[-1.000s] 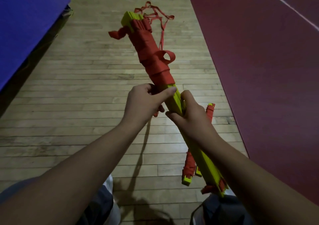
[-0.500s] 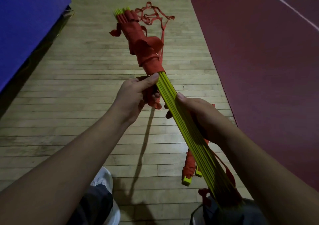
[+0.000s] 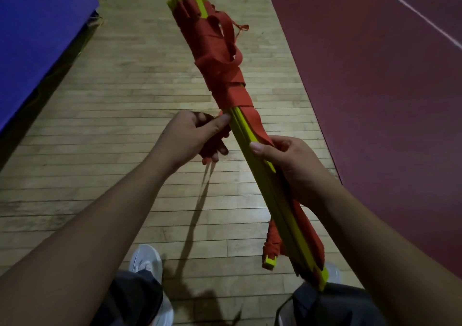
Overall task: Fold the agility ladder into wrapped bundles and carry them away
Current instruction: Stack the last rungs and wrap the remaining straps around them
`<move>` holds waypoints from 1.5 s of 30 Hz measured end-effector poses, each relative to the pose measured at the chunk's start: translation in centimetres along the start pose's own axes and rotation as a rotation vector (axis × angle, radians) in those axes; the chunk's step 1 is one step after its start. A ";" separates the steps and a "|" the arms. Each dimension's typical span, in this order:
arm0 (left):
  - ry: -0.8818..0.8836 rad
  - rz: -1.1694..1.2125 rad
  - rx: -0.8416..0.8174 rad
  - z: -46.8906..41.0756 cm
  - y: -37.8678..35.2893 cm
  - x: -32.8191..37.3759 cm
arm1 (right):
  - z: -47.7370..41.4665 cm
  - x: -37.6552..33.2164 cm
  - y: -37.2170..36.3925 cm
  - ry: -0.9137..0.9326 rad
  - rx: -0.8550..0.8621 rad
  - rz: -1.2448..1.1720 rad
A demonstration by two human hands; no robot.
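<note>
Wrapping is under way: the right hand grips the ladder bundle round its middle, thumb on top, holding it slanted from near right to far centre above the wooden floor. The left hand pinches the loose end of the red strap just left of the yellow slats. The far half looks wound, so the next move should be pulling that end taut round the bare middle.
</note>
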State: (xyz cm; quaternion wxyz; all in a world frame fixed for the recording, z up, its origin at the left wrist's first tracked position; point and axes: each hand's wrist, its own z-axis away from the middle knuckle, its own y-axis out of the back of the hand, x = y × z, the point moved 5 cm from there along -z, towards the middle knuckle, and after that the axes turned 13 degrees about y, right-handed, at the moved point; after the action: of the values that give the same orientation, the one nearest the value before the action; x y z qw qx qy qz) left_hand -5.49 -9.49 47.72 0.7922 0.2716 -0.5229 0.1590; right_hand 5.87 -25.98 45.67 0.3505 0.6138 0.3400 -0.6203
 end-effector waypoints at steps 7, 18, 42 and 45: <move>-0.015 0.133 0.034 0.3 -1.1 -0.4 | -0.1 0.6 -0.3 -0.034 0.064 -0.020; 0.078 0.327 0.173 0.5 -1.5 -1.3 | -0.4 0.6 -0.7 -0.025 -0.011 0.107; -0.018 -0.008 0.092 -0.2 0.0 -0.3 | 0.4 -0.6 -1.0 -0.010 -0.004 -0.149; -0.022 -0.036 0.107 -0.2 -0.1 -0.8 | 0.2 -0.2 -0.4 0.002 0.085 -0.095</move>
State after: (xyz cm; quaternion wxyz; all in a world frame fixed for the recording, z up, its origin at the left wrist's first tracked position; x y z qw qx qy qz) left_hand -5.58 -9.43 46.92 0.7736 0.3247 -0.5171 0.1692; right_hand 5.45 -25.94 45.85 0.2939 0.6118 0.3426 -0.6496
